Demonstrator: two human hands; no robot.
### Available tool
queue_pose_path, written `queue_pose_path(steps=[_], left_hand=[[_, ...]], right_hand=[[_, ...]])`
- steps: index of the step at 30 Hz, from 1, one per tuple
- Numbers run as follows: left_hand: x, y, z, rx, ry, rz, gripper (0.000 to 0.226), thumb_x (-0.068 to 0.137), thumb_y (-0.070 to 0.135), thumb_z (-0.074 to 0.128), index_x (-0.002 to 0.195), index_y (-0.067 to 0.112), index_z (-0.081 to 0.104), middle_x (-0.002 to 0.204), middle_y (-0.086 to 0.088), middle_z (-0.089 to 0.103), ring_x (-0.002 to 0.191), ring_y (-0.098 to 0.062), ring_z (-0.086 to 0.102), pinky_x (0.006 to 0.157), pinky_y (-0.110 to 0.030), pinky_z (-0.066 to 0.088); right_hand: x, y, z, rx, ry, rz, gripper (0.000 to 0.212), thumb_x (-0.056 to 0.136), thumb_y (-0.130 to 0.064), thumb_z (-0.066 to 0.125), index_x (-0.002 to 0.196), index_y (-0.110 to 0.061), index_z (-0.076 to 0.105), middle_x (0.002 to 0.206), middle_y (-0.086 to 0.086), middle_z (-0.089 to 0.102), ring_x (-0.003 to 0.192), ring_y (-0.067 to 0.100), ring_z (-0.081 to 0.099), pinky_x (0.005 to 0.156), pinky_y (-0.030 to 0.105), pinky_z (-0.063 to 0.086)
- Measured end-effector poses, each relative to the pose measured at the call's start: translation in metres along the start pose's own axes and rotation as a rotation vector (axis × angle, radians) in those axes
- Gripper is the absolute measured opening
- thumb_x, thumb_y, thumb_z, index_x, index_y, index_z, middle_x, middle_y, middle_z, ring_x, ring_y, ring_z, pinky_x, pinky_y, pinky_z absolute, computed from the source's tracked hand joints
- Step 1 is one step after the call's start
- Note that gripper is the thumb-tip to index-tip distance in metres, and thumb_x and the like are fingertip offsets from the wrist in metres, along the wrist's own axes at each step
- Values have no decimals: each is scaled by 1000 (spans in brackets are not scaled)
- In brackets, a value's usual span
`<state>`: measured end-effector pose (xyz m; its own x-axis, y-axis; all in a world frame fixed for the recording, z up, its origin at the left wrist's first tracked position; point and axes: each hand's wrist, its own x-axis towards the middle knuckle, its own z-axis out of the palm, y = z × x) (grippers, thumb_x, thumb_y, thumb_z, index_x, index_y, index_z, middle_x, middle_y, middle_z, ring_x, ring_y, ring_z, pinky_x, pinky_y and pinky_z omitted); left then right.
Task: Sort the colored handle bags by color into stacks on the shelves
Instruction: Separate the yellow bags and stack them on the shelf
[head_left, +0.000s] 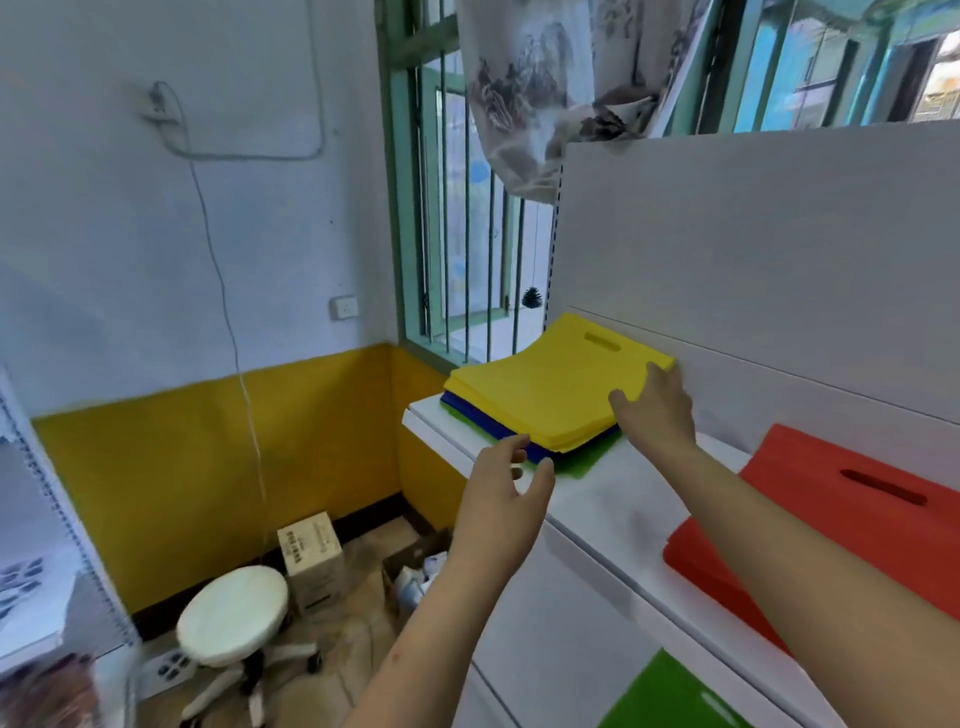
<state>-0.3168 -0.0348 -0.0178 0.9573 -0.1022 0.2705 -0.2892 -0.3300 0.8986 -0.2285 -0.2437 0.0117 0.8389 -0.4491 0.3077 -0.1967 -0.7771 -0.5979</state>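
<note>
Right hand (657, 410) spread wide, resting flat on yellow bags (550, 387) at their four o'clock edge. Left hand (506, 488) loosely open, holding nothing, just beside the stack's six o'clock corner.

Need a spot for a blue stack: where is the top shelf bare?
Bare white shelf runs between the mixed yellow-topped pile and the red bags, under the right forearm. A thin strip stays free along the front edge. The left end is crowded: the left hand and right hand both work at that pile.
</note>
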Motion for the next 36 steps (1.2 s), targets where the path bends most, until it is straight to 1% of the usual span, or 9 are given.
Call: queue_pose_path(steps=[6,10,14,18,21,25,29,32,36], left_hand=[[84,-38,-8,151,112,48,47,96,42,54,139,24,48,133,5,47,124,-12,45,102,-31,42],[156,-51,-5,321,156,69,50,96,42,53,140,20,46,141,-2,41,131,-20,35,101,-34,36],[221,-71,-3,501,166,74,61,95,49,53,146,18,40,150,-6,36,139,-25,27,108,-40,32],[268,-95,4,622,46,-52,81,93,59,49,155,17,19,162,-7,16,149,-29,12,115,-48,25],[281,-117,13,693,-114,-123,81,94,63,38,157,18,12,165,-7,1,150,-34,0,119,-53,14],[285,-119,21,883,-136,-14,59,100,55,28,152,27,27,165,-7,0,149,-38,-9,114,-63,-4],[284,-108,25,1037,-148,109,43,103,44,26,142,35,44,164,-10,-2,147,-42,-14,111,-67,-11],[283,-100,26,1069,-197,159,37,103,37,31,131,33,55,163,-13,-4,145,-44,-18,111,-69,-12],[277,-93,10,967,-163,251,34,102,34,32,118,31,62,164,-9,-6,145,-40,-23,109,-68,-17]], right_hand=[[69,-1,51,-270,-77,69,83,96,-52,44,155,-10,2,161,14,1,145,41,7,112,50,25],[114,11,72,-503,-96,62,87,95,-57,41,154,-8,2,161,15,1,145,42,6,117,55,13],[132,26,92,-635,-12,57,86,96,-60,32,153,-2,6,160,16,11,143,39,17,113,51,25],[139,29,101,-663,76,45,80,97,-57,32,152,-1,15,155,15,24,135,37,28,103,47,34],[141,32,111,-648,110,64,76,98,-54,33,152,-3,17,155,14,25,136,37,26,104,47,33],[144,36,113,-708,144,63,65,100,-47,36,149,-5,29,152,13,34,131,38,35,104,49,33],[142,31,111,-812,100,47,50,104,-37,32,147,-10,36,150,9,40,128,34,42,106,47,30],[142,18,104,-747,61,81,46,106,-32,26,145,-12,36,149,8,40,129,32,41,101,42,34],[125,1,82,-668,89,151,47,104,-37,16,134,-24,51,140,8,46,125,35,44,96,41,39]])
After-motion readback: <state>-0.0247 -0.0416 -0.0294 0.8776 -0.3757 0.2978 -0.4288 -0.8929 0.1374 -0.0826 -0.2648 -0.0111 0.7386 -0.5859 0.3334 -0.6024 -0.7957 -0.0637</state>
